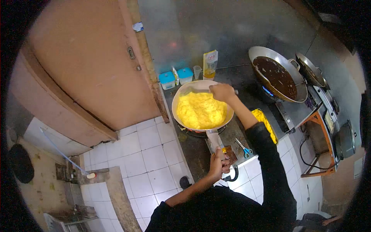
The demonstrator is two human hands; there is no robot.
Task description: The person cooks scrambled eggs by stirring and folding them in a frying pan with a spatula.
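Observation:
A light-coloured pan (175, 101) sits on a stove burner with a thick mass of yellow scrambled egg (201, 110) in it. My left hand (219, 164) is wrapped round the pan's handle, below the pan. Over the pan's upper right rim, my right hand (223, 93) is closed on a utensil with a dark handle; its flat end reaches into the pan above the egg. Blue-handled scissors (246, 151) lie on the counter right of the pan handle. A tray of yellow food (264, 123) is partly hidden behind my right forearm.
Two blue-lidded containers (167, 78), a clear cup (197, 71) and an oil pouch (210, 63) stand behind the pan. A large wok of dark liquid (275, 75) sits over a blue flame at right, beside another pan (309, 67). Someone's arm (331, 220) shows at lower right.

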